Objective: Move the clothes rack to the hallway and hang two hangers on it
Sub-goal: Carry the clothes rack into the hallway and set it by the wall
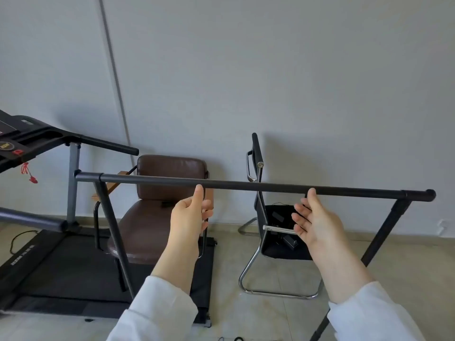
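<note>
Head view: only camera here, everything below is read from it.
Rack: clothes rack (246,186) is standing right in front of the person, top rail running left to right, slanted legs dropping at both ends; the room shows no hallway.
Left hand: left hand (190,214) is reaching up under the rail, fingers spread, thumb tip touching or just short of the bar, holding nothing.
Right hand: right hand (312,217) is hovering palm-up just below the rail, wide open, also holding nothing.
Hangers: none showing, so the rail is sitting bare.
Risk, snag: left leg is passing close in front of the brown armchair (160,207) and over the treadmill (37,254) deck; lifting or swinging could be catching either.
Risk, right side: black mesh chair (270,217) is sitting just behind the rail; a tilted rack could be knocking it.
Risk, grip: hands are sitting right of rail centre, so the left end could be dipping on lift.
Risk, floor: black cable (17,239) is lying loose beside the treadmill, a trip hazard while carrying.
Writing: white lettering on the treadmill side rail and a yellow badge on its console are showing, both too blurred for reading.
</note>
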Available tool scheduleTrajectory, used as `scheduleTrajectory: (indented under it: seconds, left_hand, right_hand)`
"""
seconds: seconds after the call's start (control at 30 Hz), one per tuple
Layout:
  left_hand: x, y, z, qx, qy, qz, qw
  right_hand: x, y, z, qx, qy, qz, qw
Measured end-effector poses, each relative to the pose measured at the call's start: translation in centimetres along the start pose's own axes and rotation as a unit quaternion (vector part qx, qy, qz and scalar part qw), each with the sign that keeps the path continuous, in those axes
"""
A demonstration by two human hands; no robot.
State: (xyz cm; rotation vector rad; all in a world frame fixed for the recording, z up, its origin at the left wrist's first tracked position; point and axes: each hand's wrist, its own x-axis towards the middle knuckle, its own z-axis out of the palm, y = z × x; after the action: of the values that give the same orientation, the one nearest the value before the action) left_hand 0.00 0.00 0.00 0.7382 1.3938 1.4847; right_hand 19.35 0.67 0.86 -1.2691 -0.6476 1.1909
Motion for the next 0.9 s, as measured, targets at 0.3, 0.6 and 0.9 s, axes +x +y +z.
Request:
scheduleTrajectory:
  seconds: [0.3, 0.6, 0.9]
  left_hand:
    - [1.0, 0.8, 0.7, -0.042, 0.008, 0.029, 0.999]
    - [0.0, 1.8, -0.2, -0.027, 0.044, 0.043, 0.998]
    - [-4.8, 3.6, -3.2, -0.051, 0.133, 0.079, 0.987]
  right_hand:
    - [0.7, -0.6, 0.7, 0.003, -0.002, -0.039, 0.999]
    - [-0.6, -1.1, 1.2, 0.0, -0.015, -0.067, 0.998]
    - [-3.2, -1.9, 2.4, -0.016, -0.096, -0.085, 0.992]
